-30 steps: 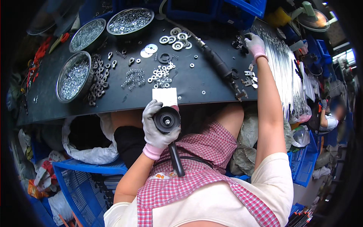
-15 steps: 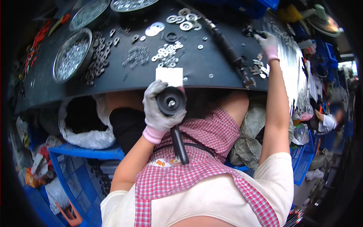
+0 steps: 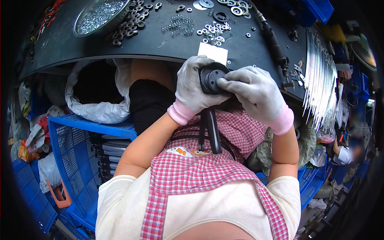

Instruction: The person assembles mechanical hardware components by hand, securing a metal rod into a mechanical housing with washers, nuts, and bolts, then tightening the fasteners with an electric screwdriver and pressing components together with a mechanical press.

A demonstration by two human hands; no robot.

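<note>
**Black round-headed piece [image 3: 213, 78] gripped by one gloved hand, fingered by the other**

The piece sits just above and right of the frame's centre, in front of the table's near edge, its flat, holed face turned up. Two dark bars [image 3: 214, 132] hang below it over the checked apron [image 3: 204, 172].

The left hand [image 3: 192, 82] is curled firmly around the head from its left side, probably to keep it steady and the face exposed. The right hand [image 3: 256, 94] comes in from the right, thumb and forefinger nearly closed together against the face, the other fingers bent; whether a small part is caught between the tips cannot be told. The elbows are bent and the piece is close to the body, likely so both hands can meet on it easily.

Beyond, a white card [image 3: 213, 52] lies at the edge of the dark table [image 3: 100, 46]. Small rings [image 3: 216, 33], springs [image 3: 179, 25] and eyelets [image 3: 130, 26] lie in separate heaps across the upper part of the frame, a sorting that presumably makes each kind easy to pick. A long dark tool [image 3: 274, 44] lies at upper right, beside bright metal rods [image 3: 320, 76] bunched lengthwise, perhaps to keep them from tangling.
</note>
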